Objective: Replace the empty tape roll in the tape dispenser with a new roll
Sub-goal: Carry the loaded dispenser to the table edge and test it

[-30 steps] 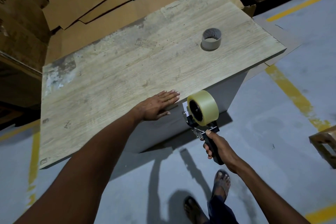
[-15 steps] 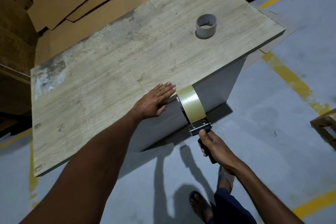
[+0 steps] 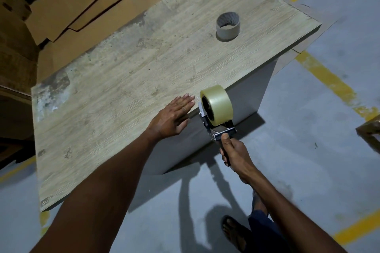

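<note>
The tape dispenser (image 3: 217,127) is held by its dark handle in the right hand (image 3: 236,150), the grip clamped around the handle with the thumb laid along the top. A full roll of clear tape (image 3: 219,107) is seated on the dispenser, just off the near edge of the desk (image 3: 123,80). The left hand (image 3: 170,118) is laid flat, palm down, fingers extended and together, on the desk edge just beside the roll; nothing is held in it. The empty cardboard core (image 3: 227,26) is stood on end near the far right corner of the desk, well apart from both hands. Flattened cardboard sheets (image 3: 82,6) are stacked behind the desk.
</note>
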Demonstrator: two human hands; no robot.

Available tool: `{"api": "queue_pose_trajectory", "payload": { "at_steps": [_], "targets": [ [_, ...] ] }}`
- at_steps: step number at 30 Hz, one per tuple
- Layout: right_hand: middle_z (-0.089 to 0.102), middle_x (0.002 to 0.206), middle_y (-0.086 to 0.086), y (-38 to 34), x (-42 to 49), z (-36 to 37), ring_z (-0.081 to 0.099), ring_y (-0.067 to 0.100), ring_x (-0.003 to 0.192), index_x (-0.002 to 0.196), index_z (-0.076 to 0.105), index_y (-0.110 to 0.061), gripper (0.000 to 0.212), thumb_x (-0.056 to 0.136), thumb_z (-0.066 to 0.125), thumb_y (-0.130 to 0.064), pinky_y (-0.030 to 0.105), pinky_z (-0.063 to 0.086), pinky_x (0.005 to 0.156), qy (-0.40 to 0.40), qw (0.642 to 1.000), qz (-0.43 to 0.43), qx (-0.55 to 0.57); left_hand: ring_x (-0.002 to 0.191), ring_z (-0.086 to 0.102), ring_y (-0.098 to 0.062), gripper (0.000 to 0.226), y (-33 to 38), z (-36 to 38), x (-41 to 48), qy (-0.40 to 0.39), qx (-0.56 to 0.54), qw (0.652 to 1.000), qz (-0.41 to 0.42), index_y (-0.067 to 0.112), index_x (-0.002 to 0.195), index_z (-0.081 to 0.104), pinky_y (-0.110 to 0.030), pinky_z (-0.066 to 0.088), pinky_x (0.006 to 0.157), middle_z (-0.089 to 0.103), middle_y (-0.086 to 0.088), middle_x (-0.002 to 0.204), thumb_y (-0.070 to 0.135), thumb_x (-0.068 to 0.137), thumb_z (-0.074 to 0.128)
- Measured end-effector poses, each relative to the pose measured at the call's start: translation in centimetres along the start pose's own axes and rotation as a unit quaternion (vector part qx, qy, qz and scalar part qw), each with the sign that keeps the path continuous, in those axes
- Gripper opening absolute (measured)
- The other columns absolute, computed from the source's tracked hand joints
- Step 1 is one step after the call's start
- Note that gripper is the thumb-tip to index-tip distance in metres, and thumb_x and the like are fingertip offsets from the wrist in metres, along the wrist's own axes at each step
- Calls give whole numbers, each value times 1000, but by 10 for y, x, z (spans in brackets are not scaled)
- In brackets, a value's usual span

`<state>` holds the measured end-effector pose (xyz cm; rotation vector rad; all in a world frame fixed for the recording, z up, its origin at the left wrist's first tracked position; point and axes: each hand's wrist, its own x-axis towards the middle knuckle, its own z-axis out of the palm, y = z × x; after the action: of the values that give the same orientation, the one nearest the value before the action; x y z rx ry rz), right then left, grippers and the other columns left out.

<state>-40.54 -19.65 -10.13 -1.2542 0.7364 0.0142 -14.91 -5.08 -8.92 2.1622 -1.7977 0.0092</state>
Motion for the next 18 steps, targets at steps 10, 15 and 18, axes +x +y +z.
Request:
{"api": "queue_pose_trajectory", "payload": {
  "at_steps": [10,15,18],
  "targets": [
    [51,69,6,0,10,-4,39,11,49,81,50,-12,63,89,50,-74,24,31,44,-25,999,12,43,154,31,-32,63,4,-1,1,-14,3,1000,-2,-2,151,45,-52,29,124,40,-18,161,13,95,69],
    [47,65,3,-4,-2,7,37,11,45,96,60,-8,62,92,43,-68,21,30,40,-57,970,82,221,153,31,-32,63,6,-1,1,-11,13,1000,-5,-2,151,44,-53,30,123,39,-18,161,14,95,69],
    [45,66,3,-1,0,8,37,10,44,104,61,-5,74,86,40,-74,22,31,39,-81,946,115,293,153,31,-33,63,7,-1,0,-12,9,1000,-6,-3,151,44,-51,28,125,39,-19,161,11,94,68]
  ]
}}
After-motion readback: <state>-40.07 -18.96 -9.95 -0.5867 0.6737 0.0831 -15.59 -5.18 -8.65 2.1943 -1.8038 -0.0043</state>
